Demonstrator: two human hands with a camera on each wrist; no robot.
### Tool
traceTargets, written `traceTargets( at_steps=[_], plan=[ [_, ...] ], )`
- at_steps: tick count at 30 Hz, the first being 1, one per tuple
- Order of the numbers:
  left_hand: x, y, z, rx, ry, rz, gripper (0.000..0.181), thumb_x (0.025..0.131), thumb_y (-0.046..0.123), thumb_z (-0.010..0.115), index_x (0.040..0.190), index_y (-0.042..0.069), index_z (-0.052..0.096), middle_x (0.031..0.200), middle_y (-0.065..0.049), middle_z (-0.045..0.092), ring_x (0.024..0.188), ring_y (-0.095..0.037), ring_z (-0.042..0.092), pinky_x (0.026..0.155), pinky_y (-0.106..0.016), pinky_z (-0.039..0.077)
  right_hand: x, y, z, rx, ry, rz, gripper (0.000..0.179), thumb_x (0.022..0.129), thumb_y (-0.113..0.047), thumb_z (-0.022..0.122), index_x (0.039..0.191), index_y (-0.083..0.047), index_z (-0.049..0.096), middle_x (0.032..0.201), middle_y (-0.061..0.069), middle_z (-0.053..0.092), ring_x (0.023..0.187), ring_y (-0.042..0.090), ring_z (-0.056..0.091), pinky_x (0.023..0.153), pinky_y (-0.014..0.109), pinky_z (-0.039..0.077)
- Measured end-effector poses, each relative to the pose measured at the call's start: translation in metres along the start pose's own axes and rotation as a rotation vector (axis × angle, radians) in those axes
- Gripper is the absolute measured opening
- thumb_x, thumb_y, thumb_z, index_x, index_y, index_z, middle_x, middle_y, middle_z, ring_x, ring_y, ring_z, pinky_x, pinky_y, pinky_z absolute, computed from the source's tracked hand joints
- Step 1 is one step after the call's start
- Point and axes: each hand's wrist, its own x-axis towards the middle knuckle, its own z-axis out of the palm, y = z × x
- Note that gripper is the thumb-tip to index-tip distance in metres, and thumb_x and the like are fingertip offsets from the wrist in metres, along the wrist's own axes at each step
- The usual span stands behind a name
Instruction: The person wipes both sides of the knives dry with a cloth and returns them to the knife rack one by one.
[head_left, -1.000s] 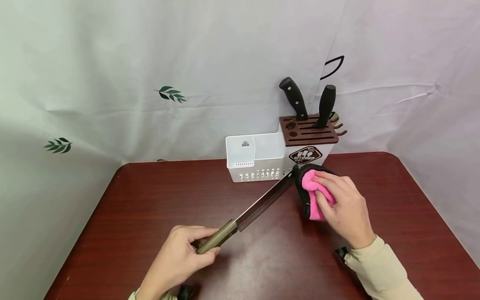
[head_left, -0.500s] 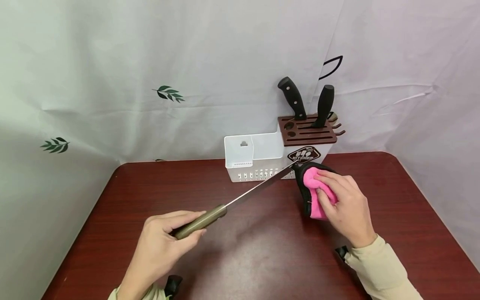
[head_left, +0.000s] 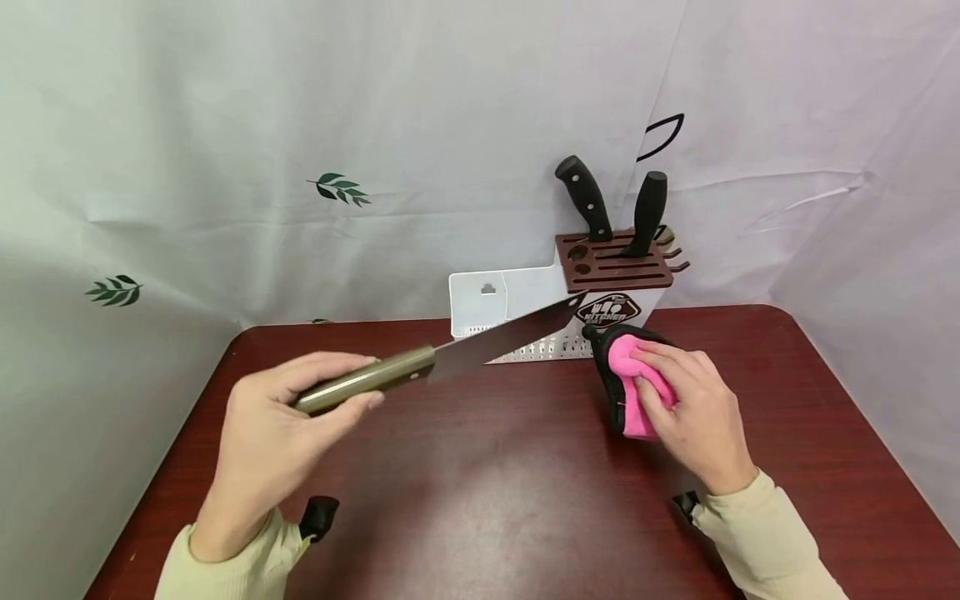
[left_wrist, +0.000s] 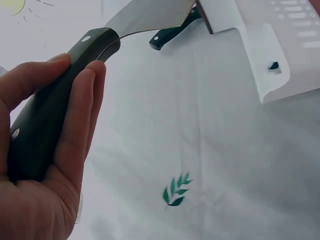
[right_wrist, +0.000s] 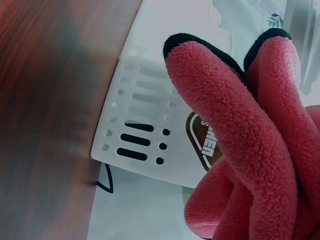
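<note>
My left hand [head_left: 262,429] grips a knife [head_left: 502,336] by its dark handle, thumb on one side and fingers on the other. Held up off the table, its broad blade slants up to the right, and the tip overlaps the knife holder [head_left: 618,312] in the head view. The left wrist view shows the handle [left_wrist: 42,112] lying across the palm. In my right hand [head_left: 697,412] is a folded pink cloth [head_left: 633,412] with a black edge, pinched between thumb and fingers. Close up, the cloth [right_wrist: 230,110] looks fluffy and bunched into folds.
The holder stands at the table's back edge, with two black-handled knives [head_left: 585,200] in its slotted brown top. A white perforated caddy [head_left: 476,308] joins its left side, and brown hooks [head_left: 680,267] stick out on the right. White fabric [head_left: 225,167] hangs behind the table [head_left: 510,500].
My left hand has moved left and up with the knife, and the blade has come away from the cloth and turned flatter to view. The right hand with the cloth has hardly moved.
</note>
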Motion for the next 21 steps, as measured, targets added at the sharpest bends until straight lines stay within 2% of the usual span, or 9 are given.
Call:
traceTargets(
  at_steps=[4,9,13,21],
  plan=[
    [0.017,0.008,-0.002,0.009,0.061,-0.002,0.033,0.072,0.008,0.091,0.099,0.024,0.080,0.088,0.008,0.075,0.059,-0.007,0.061,0.049,-0.018,0.044,-0.001,0.002,-0.001,-0.020,-0.012,-0.019,0.034,0.085,-0.008,0.069,0.119,-0.007,0.074,0.122,0.006,0.070,0.097,0.025,0.057,0.080,0.034,0.044],
    [0.038,0.019,-0.004,-0.010,0.093,-0.027,0.029,0.071,0.010,0.092,0.095,0.020,0.081,0.082,0.007,0.075,0.062,-0.009,0.065,0.053,-0.017,0.048,-0.003,0.009,-0.005,-0.061,-0.060,-0.031,0.035,0.082,-0.005,0.073,0.117,-0.005,0.073,0.121,0.007,0.069,0.096,0.026,0.056,0.078,0.036,0.044],
    [0.056,0.025,-0.005,-0.031,0.093,-0.003,0.027,0.071,0.011,0.092,0.095,0.018,0.081,0.078,0.006,0.074,0.058,-0.011,0.062,0.052,-0.018,0.047,-0.003,0.022,-0.010,-0.070,-0.094,-0.019,0.036,0.080,-0.001,0.073,0.115,-0.001,0.072,0.119,0.012,0.068,0.094,0.029,0.055,0.079,0.037,0.040],
    [0.086,0.035,-0.008,-0.042,0.033,0.065,0.027,0.072,0.013,0.092,0.096,0.015,0.080,0.074,0.002,0.073,0.052,-0.012,0.058,0.049,-0.019,0.045,-0.005,0.055,-0.025,-0.109,-0.110,0.016,0.034,0.078,0.002,0.072,0.111,0.004,0.070,0.115,0.019,0.067,0.094,0.036,0.054,0.081,0.043,0.040]
  ],
)
